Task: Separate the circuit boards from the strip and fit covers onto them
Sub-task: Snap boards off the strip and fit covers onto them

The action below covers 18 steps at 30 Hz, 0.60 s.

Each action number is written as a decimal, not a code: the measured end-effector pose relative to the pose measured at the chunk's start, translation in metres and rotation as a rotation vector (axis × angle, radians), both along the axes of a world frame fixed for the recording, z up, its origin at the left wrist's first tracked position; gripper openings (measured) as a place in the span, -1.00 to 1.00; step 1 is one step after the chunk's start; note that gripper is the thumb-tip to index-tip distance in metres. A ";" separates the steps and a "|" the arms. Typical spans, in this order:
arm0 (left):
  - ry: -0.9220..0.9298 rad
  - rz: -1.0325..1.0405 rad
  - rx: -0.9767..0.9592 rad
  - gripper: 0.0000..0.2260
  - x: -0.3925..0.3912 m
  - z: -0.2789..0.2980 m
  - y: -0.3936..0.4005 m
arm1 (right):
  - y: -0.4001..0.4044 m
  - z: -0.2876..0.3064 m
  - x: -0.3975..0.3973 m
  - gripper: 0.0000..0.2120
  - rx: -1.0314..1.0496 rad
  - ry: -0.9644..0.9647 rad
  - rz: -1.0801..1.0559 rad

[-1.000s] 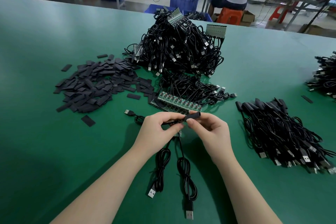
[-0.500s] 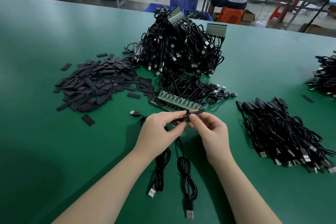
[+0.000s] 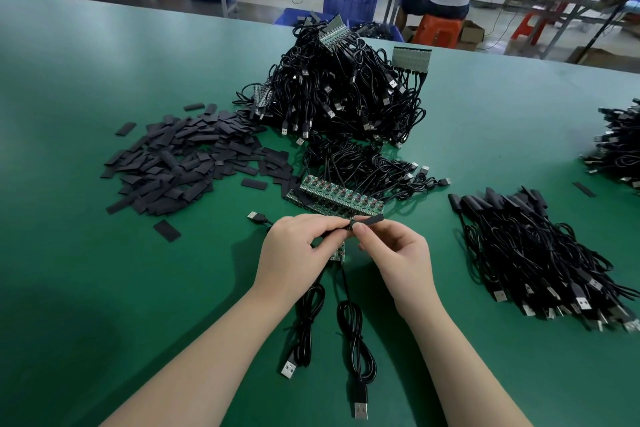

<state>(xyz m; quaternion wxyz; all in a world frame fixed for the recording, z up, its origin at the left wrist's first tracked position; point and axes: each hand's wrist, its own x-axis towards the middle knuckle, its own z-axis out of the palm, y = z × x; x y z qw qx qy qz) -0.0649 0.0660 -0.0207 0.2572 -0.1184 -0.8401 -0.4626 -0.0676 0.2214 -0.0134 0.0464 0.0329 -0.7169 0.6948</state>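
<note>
while pinching a black cover between thumb and forefinger, right hand raised just above the green table; left hand curled round a small circuit board, fingertips meeting the cover's near end. two usb cables trailing down toward the wrists. strip of boards lying just beyond both hands. loose covers heaped far left, finished cables piled at right.
</note>
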 end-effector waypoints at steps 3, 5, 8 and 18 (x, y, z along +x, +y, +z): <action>-0.001 -0.002 -0.021 -0.87 0.000 0.000 0.000 | 0.000 0.000 0.000 -0.91 0.042 0.003 -0.006; 0.010 0.006 -0.018 -0.87 0.000 0.000 0.002 | -0.002 -0.001 -0.001 -0.87 0.035 0.007 -0.028; 0.023 0.007 -0.022 -0.87 0.000 -0.001 0.004 | -0.002 -0.001 0.000 -0.78 0.006 0.016 -0.044; 0.055 0.020 0.013 -0.81 0.001 -0.002 0.003 | -0.002 0.000 0.000 -0.83 0.059 0.017 0.019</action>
